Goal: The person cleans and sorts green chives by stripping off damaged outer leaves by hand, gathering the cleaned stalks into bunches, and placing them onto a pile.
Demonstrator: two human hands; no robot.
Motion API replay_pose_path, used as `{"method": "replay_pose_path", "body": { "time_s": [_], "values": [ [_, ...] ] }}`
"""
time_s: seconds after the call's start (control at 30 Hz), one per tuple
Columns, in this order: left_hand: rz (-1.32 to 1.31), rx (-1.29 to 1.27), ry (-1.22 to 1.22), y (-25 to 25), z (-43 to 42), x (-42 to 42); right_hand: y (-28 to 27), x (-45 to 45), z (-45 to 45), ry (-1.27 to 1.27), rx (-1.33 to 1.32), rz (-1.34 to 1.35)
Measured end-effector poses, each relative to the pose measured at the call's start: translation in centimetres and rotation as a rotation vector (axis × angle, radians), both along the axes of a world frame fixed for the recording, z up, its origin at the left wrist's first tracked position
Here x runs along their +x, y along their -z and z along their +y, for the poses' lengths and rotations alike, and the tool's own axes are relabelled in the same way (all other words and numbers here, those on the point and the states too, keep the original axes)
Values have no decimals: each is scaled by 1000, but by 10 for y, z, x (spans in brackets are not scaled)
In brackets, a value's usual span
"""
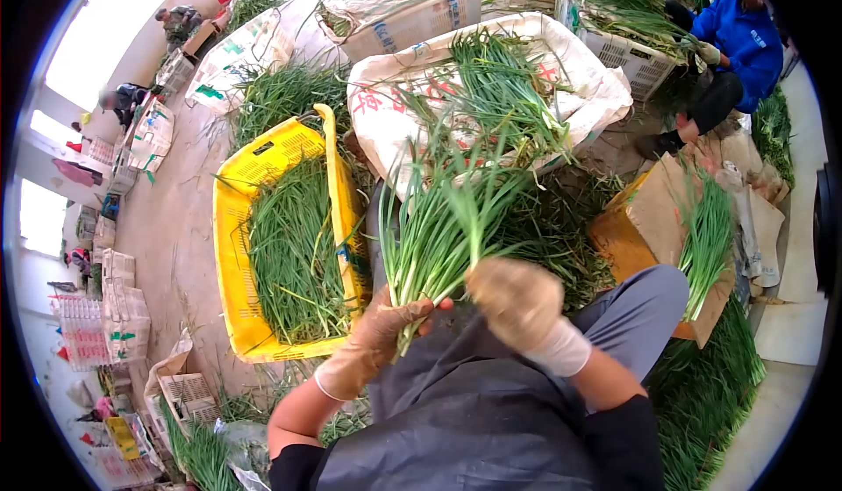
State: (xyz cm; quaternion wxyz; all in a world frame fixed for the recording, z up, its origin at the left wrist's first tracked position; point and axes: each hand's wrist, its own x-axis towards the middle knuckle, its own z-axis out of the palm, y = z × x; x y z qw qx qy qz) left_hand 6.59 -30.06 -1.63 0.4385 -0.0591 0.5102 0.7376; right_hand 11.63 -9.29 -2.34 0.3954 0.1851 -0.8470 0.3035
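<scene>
Head view, looking down over the dark apron (456, 430). Holding a bunch of green stalks (417, 263) in the gloved left hand (383, 329), closed around the pale lower ends, with the butts poking out just below the fingers. Resting on no counter; held up in front of the apron, between the right rim of the yellow crate (230, 263) and the left edge of the cardboard (658, 201). Running lengthwise away from the body, butts near and leafy tips far, with a slight lean to the right, and overlapping in view the near edge of the white-lined crate (607, 92).

Hinging, by the look of it, on the narrow space between the hands: already touching the bunch with the left, and just beside its right flank, roughly level, with the right hand (517, 307). Also gloved on that side, but blurred, with fingers apparently curled in at the base of a few stalks; cannot tell whether gripping them, nor how far open. Farther right, laid along the cardboard, a separate bundle (706, 236).
</scene>
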Motion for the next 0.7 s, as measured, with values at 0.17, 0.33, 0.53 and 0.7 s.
{"method": "replay_pose_path", "body": {
  "time_s": [0.17, 0.33, 0.53, 0.7],
  "values": [
    [-74, 162, -188, 31, 33, 23, 39, 33, -24, -138, 11, -156],
    [-11, 88, -225, 65, 45, 31, 26, 16, 4, -56, -177, -434],
    [48, -5, -164, 60, 42, 30, 54, -19, 16, 74, 61, -452],
    [-15, -52, -153, 61, 31, 31, 60, -23, 109, 414, -346, -470]
  ]
}}
